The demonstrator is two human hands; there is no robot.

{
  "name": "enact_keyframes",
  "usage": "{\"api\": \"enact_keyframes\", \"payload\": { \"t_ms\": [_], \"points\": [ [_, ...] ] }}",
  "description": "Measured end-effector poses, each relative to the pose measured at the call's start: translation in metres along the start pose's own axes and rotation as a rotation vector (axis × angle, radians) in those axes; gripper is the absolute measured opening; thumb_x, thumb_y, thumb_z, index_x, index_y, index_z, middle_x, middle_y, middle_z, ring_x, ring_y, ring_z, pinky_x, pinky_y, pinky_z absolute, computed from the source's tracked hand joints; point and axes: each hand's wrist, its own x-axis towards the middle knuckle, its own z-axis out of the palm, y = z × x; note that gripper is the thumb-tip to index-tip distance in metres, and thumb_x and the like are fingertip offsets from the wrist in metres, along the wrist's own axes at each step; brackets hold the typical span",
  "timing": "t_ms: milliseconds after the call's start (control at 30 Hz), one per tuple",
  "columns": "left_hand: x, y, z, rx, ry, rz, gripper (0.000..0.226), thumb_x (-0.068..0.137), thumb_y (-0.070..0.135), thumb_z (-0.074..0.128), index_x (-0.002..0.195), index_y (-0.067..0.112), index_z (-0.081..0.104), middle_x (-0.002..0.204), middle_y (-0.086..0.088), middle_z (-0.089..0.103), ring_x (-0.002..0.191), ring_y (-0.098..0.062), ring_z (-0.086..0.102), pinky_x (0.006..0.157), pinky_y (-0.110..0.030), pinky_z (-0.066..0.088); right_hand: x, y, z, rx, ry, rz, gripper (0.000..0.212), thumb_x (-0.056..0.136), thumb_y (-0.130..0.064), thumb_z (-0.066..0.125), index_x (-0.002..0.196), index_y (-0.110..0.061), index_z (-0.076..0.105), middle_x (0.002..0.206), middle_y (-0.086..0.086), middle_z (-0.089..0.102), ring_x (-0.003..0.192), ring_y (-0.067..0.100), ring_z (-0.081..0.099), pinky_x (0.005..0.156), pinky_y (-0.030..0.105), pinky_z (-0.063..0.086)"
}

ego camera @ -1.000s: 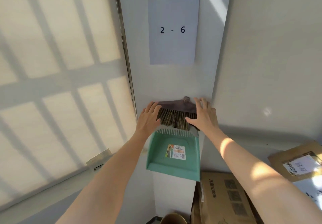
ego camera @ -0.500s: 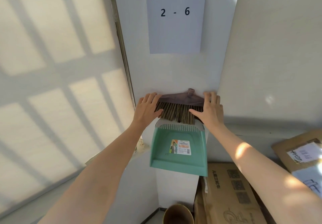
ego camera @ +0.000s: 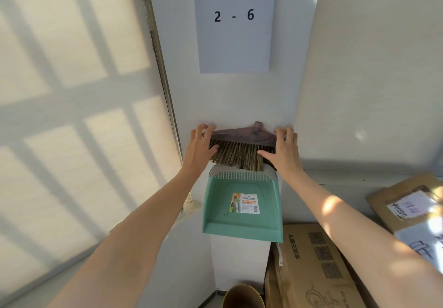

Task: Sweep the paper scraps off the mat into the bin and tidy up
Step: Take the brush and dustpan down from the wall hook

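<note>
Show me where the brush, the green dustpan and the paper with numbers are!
brush (ego camera: pixel 242 148): head view, on the bristles.
green dustpan (ego camera: pixel 242 221): head view, on its flat pan.
paper with numbers (ego camera: pixel 233 41): head view, on the blank part below "2 - 6".

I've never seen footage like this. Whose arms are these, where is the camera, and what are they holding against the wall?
No machine here: these are a person's two bare arms, filmed by a wide-angle camera worn on the head, looking forward and down. The left hand and the right hand each grip one end of a broom head, bristles pointing down, against a white wall. Just below it is a green dustpan with a sticker. Above is a paper sign reading "2 - 6". Cardboard boxes sit at lower right, and the rim of a round container shows at the bottom.
</note>
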Motion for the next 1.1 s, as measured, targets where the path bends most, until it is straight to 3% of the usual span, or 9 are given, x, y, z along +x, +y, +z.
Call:
{"api": "enact_keyframes", "payload": {
  "t_ms": [267, 567, 867, 1000, 1100],
  "points": [
    [0.002, 0.0, -0.001, -0.08, 0.045, -0.032, 0.044, 0.09, 0.015, 0.066, 0.131, 0.011, 0.05, 0.13, -0.014, 0.048, 0.118, -0.028, 0.045, 0.092, -0.038, 0.05, -0.003, 0.002, 0.0, 0.043, 0.066, -0.014, 0.068, 0.074, -0.039, 0.08, 0.121, -0.001, 0.049, 0.119, 0.019, 0.044, 0.113, 0.035, 0.04, 0.086, 0.048, 0.048],
    [0.001, -0.002, -0.004, -0.097, 0.025, -0.081, 0.049, 0.091, 0.017, 0.064, 0.137, 0.012, 0.047, 0.128, -0.013, 0.053, 0.123, -0.03, 0.039, 0.102, -0.041, 0.041, -0.003, -0.001, -0.006, 0.033, 0.078, -0.04, 0.066, 0.078, -0.04, 0.076, 0.127, -0.006, 0.048, 0.121, 0.015, 0.047, 0.114, 0.032, 0.043, 0.091, 0.045, 0.043],
    [-0.006, -0.005, -0.012, 0.019, 0.036, -0.042, 0.041, 0.086, 0.024, 0.07, 0.122, 0.006, 0.062, 0.113, -0.014, 0.055, 0.107, -0.033, 0.046, 0.093, -0.044, 0.041, 0.002, -0.005, -0.019, -0.022, 0.107, -0.146, 0.062, 0.073, -0.039, 0.079, 0.119, -0.004, 0.056, 0.11, 0.015, 0.056, 0.104, 0.035, 0.048, 0.083, 0.045, 0.038],
    [-0.008, -0.003, -0.022, -0.068, -0.016, -0.024, 0.037, 0.089, 0.022, 0.066, 0.122, 0.006, 0.06, 0.116, -0.01, 0.059, 0.105, -0.029, 0.053, 0.089, -0.035, 0.042, 0.011, -0.003, -0.035, -0.103, -0.06, -0.173, 0.057, 0.072, -0.054, 0.075, 0.107, -0.012, 0.059, 0.101, 0.004, 0.058, 0.098, 0.027, 0.051, 0.079, 0.038, 0.027],
    [-0.009, 0.006, -0.032, -0.148, -0.048, -0.064, 0.033, 0.094, 0.014, 0.059, 0.126, 0.006, 0.054, 0.12, -0.011, 0.057, 0.098, -0.026, 0.059, 0.083, -0.029, 0.046, 0.019, -0.005, -0.055, 0.04, -0.355, -0.182, 0.057, 0.066, -0.059, 0.077, 0.093, -0.013, 0.057, 0.089, 0.001, 0.059, 0.085, 0.024, 0.056, 0.069, 0.033, 0.036]
  ]
}}
